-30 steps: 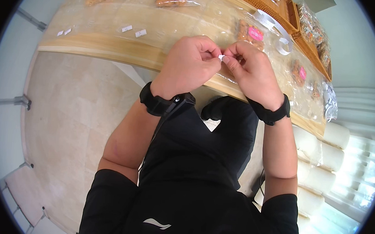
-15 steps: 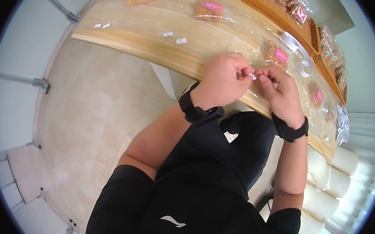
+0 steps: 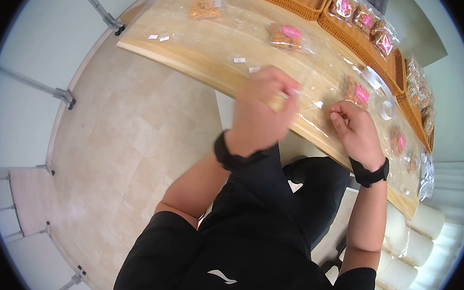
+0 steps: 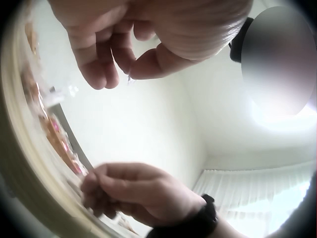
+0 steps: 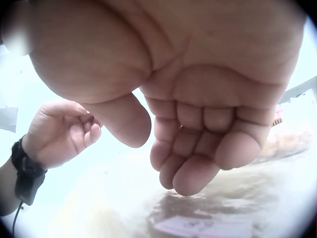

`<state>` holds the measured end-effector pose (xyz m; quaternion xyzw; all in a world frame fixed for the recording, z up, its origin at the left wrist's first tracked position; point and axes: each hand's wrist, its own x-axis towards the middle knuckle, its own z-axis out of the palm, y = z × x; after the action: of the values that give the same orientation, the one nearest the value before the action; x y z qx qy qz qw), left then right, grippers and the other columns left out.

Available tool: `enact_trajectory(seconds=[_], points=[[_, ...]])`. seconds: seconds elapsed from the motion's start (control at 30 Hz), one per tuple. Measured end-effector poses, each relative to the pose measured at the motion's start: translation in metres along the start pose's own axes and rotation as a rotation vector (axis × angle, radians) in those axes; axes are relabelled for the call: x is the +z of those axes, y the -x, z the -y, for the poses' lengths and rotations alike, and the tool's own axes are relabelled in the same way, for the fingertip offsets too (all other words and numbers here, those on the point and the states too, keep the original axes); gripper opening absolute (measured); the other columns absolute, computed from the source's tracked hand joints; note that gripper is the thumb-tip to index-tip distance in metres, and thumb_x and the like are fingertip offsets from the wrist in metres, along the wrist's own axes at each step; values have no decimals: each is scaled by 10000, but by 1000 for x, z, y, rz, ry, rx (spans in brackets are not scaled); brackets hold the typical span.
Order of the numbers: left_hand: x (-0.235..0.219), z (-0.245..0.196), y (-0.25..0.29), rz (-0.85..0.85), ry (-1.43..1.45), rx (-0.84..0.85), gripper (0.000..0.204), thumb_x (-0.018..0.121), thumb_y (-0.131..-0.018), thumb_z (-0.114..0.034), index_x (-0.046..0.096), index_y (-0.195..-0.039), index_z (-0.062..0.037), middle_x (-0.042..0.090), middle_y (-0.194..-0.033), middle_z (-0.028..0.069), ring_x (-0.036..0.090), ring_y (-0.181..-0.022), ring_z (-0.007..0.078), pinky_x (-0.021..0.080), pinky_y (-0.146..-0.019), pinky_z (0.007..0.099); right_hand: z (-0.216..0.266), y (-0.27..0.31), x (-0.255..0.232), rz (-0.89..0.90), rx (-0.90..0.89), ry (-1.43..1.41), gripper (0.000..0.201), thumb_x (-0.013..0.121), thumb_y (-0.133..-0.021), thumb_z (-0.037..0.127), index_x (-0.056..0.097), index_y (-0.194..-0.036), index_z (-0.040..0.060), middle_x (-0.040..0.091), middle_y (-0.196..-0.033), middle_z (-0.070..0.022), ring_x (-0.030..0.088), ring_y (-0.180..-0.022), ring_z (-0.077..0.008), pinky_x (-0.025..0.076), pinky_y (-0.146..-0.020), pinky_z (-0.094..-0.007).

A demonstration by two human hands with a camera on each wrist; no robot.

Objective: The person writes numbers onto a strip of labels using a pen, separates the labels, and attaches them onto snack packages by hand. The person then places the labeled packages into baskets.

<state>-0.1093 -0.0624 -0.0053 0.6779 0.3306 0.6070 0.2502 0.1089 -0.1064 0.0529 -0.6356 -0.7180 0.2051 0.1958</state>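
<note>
My left hand (image 3: 263,112), blurred, hangs over the table's front edge. In the left wrist view the thumb and a finger of that hand (image 4: 158,37) pinch a tiny white piece (image 4: 130,79). To its right, my right hand (image 3: 359,134) is loosely curled near a bag of orange-brown snacks with a pink label (image 3: 361,94). The right wrist view shows the right hand's bent fingers (image 5: 198,144) holding nothing, the thumb apart from them. A small white label (image 3: 318,104) lies on the table between the hands.
More snack bags (image 3: 285,36) lie along the table (image 3: 189,54), with small white slips (image 3: 239,60) near its front edge. A white ribbon roll (image 3: 387,110) sits right of the hands. Wicker trays (image 3: 350,38) holding packed bags line the back.
The hands, which met at a small white piece, have parted. My left hand has drawn away to the left; the right one no longer touches the piece. The head view has shifted.
</note>
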Motion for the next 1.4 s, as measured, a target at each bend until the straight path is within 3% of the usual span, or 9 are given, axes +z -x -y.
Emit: enact_trajectory(seconds=[0.1,0.2,0.3,0.37,0.6,0.93,1.03,1.2,1.4], points=[[-47,29,-15,-99,-4,-330,29,645,-884,28,649,-878,-1,720,-940,62,648,-820,105,500,-752,223,12,-11,2,-22,-31,1,122,634,-893,91,666,-969,1,669,-913,-166,647,-850,-333,500,-748,-395],[-80,44,-35,-130,-30,-417,19,659,-903,0,650,-895,16,724,-964,83,667,-833,106,514,-770,220,33,-32,8,-17,-107,0,113,643,-882,88,666,-949,0,669,-912,-159,650,-843,-320,505,-750,-391],[-83,60,-49,-170,167,-406,38,697,-815,-1,671,-831,22,675,-833,91,610,-658,145,515,-622,306,51,-62,23,-1,-234,-35,100,639,-890,92,667,-921,2,658,-881,-154,645,-830,-320,509,-747,-392],[-83,76,-50,-152,95,-369,52,702,-807,-3,663,-825,27,669,-832,100,623,-669,166,521,-631,304,59,-85,38,-17,-431,-77,99,637,-887,91,665,-906,-2,654,-884,-156,641,-838,-333,510,-755,-412],[-75,97,-39,-180,-222,-209,55,680,-786,2,630,-770,16,637,-829,146,650,-723,291,527,-643,350,84,-150,76,77,-578,16,92,645,-863,90,672,-904,12,669,-915,-152,640,-906,-346,504,-805,-436],[-70,90,-37,-166,-439,-194,89,677,-841,1,601,-795,15,658,-821,132,691,-696,222,519,-613,299,71,-166,87,199,-604,-12,119,665,-848,83,722,-949,61,675,-935,-107,644,-919,-318,515,-808,-410],[-66,87,-38,-216,-331,-254,42,631,-788,33,616,-753,15,620,-824,135,622,-699,306,498,-618,391,70,-165,87,198,-602,-15,115,667,-844,79,720,-945,65,671,-933,-104,640,-920,-314,514,-801,-411],[-68,86,-37,-184,-374,-267,63,668,-828,20,607,-843,20,694,-888,126,706,-700,189,520,-616,288,69,-166,88,187,-637,-12,123,660,-842,72,708,-955,70,667,-936,-107,635,-920,-323,512,-793,-419],[-69,85,-37,-182,-406,-246,43,668,-830,11,627,-828,24,681,-845,106,696,-683,181,520,-609,286,70,-168,88,199,-625,11,110,639,-839,69,674,-943,61,663,-935,-118,631,-921,-336,510,-789,-429]])
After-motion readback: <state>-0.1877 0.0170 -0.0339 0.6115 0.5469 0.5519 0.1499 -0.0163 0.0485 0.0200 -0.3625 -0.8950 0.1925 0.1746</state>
